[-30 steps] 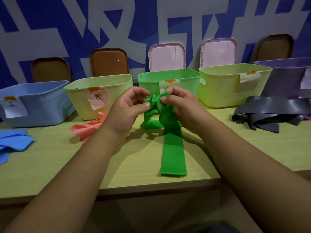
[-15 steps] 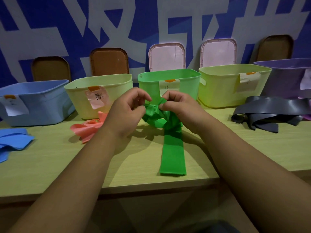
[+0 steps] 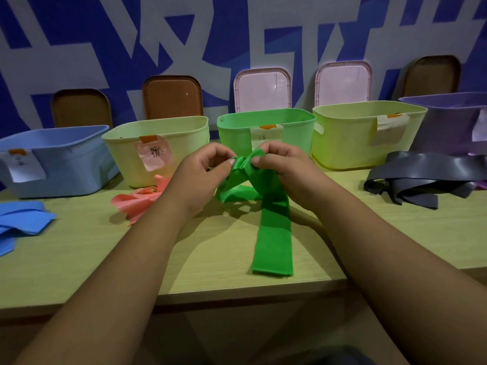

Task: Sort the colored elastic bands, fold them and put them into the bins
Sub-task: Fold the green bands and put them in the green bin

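A green elastic band [image 3: 274, 233] lies bunched in the middle of the table, with one flat end stretching toward the front edge. My left hand [image 3: 203, 175] pinches the bunched top of the band from the left. My right hand [image 3: 282, 167] pinches the same bunch from the right, thumbs nearly touching. Right behind them stands the green bin [image 3: 297, 133]. A pink band [image 3: 139, 198] lies left of my left wrist, blue bands [image 3: 21, 222] at the far left, and dark grey bands [image 3: 427, 177] at the right.
A row of bins lines the back of the table: blue bin [image 3: 66, 167], pale yellow bin [image 3: 189, 138], lime bin [image 3: 350, 143], purple bin [image 3: 453, 122]. Lids [image 3: 262, 90] lean against the wall behind them. The table's front edge [image 3: 237, 293] runs below the band's end.
Both hands have kept working the bunched top of the green band, pulling its folds apart slightly; the long end on the table stays in place.
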### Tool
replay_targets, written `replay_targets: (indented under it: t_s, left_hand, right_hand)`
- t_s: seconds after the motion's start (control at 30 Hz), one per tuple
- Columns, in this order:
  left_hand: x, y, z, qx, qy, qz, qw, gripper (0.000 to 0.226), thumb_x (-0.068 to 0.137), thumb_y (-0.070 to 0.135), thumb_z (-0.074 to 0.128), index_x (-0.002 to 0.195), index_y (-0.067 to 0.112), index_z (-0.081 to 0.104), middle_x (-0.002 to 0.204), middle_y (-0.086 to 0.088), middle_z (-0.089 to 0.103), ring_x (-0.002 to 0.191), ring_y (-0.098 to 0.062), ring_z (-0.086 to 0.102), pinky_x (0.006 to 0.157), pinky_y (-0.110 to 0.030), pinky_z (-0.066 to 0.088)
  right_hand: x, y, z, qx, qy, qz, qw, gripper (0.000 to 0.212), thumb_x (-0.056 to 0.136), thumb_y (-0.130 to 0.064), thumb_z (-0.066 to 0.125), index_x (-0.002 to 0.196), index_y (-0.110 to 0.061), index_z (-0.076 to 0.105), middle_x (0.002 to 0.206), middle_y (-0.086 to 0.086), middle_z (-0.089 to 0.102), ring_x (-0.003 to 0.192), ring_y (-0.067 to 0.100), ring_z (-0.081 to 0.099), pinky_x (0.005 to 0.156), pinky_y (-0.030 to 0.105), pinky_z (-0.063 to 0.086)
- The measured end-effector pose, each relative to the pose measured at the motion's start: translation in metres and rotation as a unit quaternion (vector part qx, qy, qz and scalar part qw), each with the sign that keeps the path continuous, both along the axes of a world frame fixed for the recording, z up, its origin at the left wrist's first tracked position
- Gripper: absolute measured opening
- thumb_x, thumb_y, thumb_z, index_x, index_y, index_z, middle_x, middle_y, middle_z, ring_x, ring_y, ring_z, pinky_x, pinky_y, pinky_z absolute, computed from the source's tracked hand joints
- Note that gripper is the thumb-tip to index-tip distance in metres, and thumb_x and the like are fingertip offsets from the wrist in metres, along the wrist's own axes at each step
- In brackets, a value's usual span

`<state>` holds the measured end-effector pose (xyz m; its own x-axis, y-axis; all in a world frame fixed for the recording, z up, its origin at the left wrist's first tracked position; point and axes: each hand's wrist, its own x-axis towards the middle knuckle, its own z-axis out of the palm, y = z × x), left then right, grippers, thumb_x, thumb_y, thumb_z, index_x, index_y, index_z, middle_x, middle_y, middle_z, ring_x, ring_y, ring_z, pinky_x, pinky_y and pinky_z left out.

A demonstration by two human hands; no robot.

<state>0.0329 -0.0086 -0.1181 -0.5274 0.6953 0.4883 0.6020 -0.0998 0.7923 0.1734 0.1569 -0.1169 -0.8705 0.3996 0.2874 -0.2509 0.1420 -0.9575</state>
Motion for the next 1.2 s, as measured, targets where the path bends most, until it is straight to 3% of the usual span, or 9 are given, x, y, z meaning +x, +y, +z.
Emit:
replay_targets:
  t_s: [0.1,0.23,0.33,0.57,0.8,0.93,1.0,1.07,1.2]
  left_hand:
    - [-0.001,0.000,-0.001,-0.007,-0.007,-0.009,1.000,0.011,0.105,0.017,0.067,0.107,0.017,0.077,0.104,-0.014,0.076,0.103,-0.037,0.069,0.097,-0.055,0.057]
    - [-0.001,0.000,-0.002,0.007,-0.005,-0.017,1.000,0.010,0.104,0.013,0.067,0.102,0.017,0.076,0.098,-0.015,0.073,0.090,-0.021,0.066,0.086,-0.038,0.057]
    - [0.000,-0.001,0.001,0.039,-0.014,-0.042,0.998,0.007,0.103,0.007,0.068,0.100,0.010,0.075,0.087,-0.006,0.068,0.084,-0.015,0.061,0.078,-0.026,0.053]
    - [-0.002,-0.003,0.002,0.092,-0.071,-0.067,0.991,0.006,0.084,0.025,0.073,0.083,0.019,0.073,0.084,-0.013,0.060,0.083,-0.027,0.054,0.076,-0.042,0.044]
    - [-0.005,-0.010,0.000,0.025,0.049,-0.006,0.998,0.007,0.096,0.011,0.076,0.093,0.017,0.077,0.092,-0.002,0.070,0.084,-0.024,0.062,0.077,-0.040,0.055]
    - [-0.007,-0.017,0.009,-0.022,0.058,0.024,0.998,0.006,0.097,0.021,0.078,0.096,0.026,0.081,0.089,0.004,0.074,0.083,-0.010,0.064,0.073,-0.026,0.056]
    - [-0.006,-0.021,0.019,-0.020,0.049,0.029,0.998,0.004,0.096,0.023,0.079,0.098,0.025,0.082,0.092,-0.004,0.074,0.086,-0.018,0.066,0.073,-0.031,0.058]
    - [0.000,-0.024,0.033,-0.008,0.020,0.006,1.000,0.005,0.096,0.016,0.078,0.100,0.015,0.081,0.094,-0.011,0.076,0.088,-0.022,0.069,0.078,-0.036,0.060]
    - [0.017,-0.031,0.065,-0.012,-0.041,-0.060,0.997,0.003,0.094,0.011,0.079,0.098,0.011,0.079,0.088,-0.004,0.076,0.083,-0.016,0.072,0.073,-0.027,0.059]
  right_hand:
    - [0.004,-0.001,0.003,-0.038,0.007,0.028,0.999,0.011,0.101,-0.008,0.065,0.091,-0.012,0.067,0.084,0.005,0.067,0.078,0.021,0.067,0.076,0.034,0.057]
    - [0.005,0.000,0.004,-0.045,0.010,0.034,0.998,0.016,0.102,-0.008,0.064,0.087,-0.015,0.066,0.080,0.004,0.064,0.073,0.020,0.063,0.070,0.035,0.053]
    - [0.004,0.000,0.002,-0.036,0.011,0.039,0.999,0.015,0.099,-0.010,0.066,0.085,-0.017,0.066,0.082,0.004,0.063,0.077,0.024,0.063,0.072,0.039,0.052]
    - [0.003,0.004,0.001,-0.041,0.024,0.041,0.998,0.008,0.091,-0.011,0.068,0.086,-0.017,0.067,0.085,0.007,0.066,0.081,0.028,0.067,0.072,0.037,0.056]
    - [0.004,0.005,0.000,0.000,0.013,0.011,1.000,0.004,0.086,-0.015,0.070,0.087,-0.016,0.067,0.085,0.006,0.066,0.083,0.027,0.066,0.076,0.039,0.053]
    - [0.010,0.004,0.000,0.009,-0.009,0.021,1.000,0.006,0.089,-0.016,0.072,0.095,-0.014,0.071,0.100,0.016,0.069,0.097,0.032,0.067,0.088,0.045,0.052]
    - [0.014,0.001,0.002,-0.018,-0.028,0.045,0.998,0.002,0.091,-0.015,0.071,0.093,-0.016,0.070,0.113,0.026,0.068,0.103,0.035,0.067,0.091,0.047,0.053]
    - [0.019,-0.001,0.005,-0.031,-0.038,0.074,0.996,0.004,0.088,-0.017,0.071,0.092,-0.017,0.070,0.111,0.023,0.068,0.104,0.035,0.066,0.089,0.045,0.053]
    - [0.029,-0.014,0.025,-0.031,-0.017,0.124,0.992,0.010,0.086,-0.015,0.071,0.096,-0.014,0.070,0.101,0.013,0.068,0.101,0.032,0.066,0.086,0.038,0.055]
